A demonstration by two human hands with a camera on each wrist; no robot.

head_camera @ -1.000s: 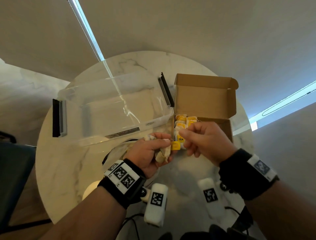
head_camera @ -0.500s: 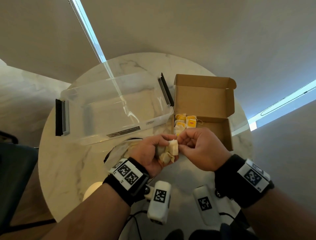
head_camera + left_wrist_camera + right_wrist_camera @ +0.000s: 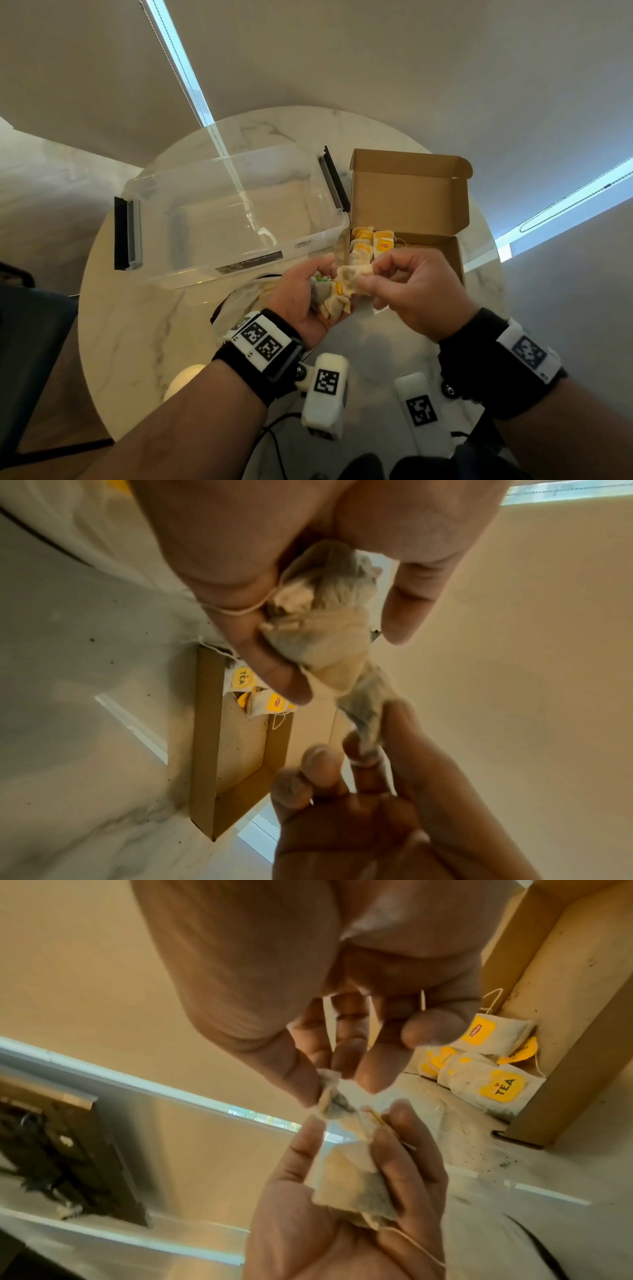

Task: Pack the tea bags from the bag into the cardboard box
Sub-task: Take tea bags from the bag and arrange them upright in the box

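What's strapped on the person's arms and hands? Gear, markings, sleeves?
Both forearms are bare, no sleeves, no gloves. Each wrist wears a wide black band: the left band and right band each carry a white block printed with black square tag markings. A white camera pod with a similar tag hangs under each wrist, left pod, right pod. Thin black cables trail below.

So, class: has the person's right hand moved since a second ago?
Yes. The right hand has drawn back from over the cardboard box toward the person, now pinching a tea bag from the left hand.
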